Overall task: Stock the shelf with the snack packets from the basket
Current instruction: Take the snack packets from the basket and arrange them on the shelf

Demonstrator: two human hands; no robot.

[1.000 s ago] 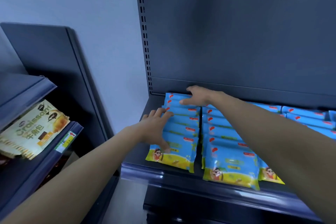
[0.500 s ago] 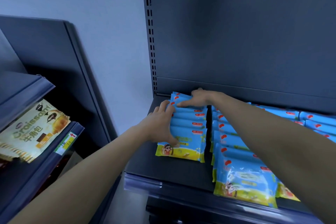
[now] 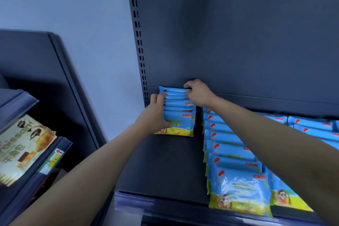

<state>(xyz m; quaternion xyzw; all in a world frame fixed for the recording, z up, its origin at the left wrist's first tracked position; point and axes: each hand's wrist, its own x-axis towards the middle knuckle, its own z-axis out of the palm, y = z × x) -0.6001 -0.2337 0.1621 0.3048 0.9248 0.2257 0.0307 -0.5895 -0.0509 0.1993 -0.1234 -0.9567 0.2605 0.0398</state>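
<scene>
1. The left row of snack packets [image 3: 178,112] has been slid rearward over the last second. Its rear packet now appears to be set against the back panel [image 3: 238,42], at the left end of the shelf [image 3: 161,167].
2. The row is held by both hands. The left hand [image 3: 156,115] is wrapped round its left edge, with the thumb on the front packet's face. The right hand [image 3: 199,93] is curled over the tops of the rearmost packets.
3. A bare stretch of shelf has thereby been opened in front of the row, whose front packet lay near the lip before.
4. The neighbouring row [image 3: 231,154] is unchanged in its arrangement and reaches the front lip.
5. Judgement: space has been made for further packets at the front. The basket is not in view, so the remaining stock cannot be told.
</scene>
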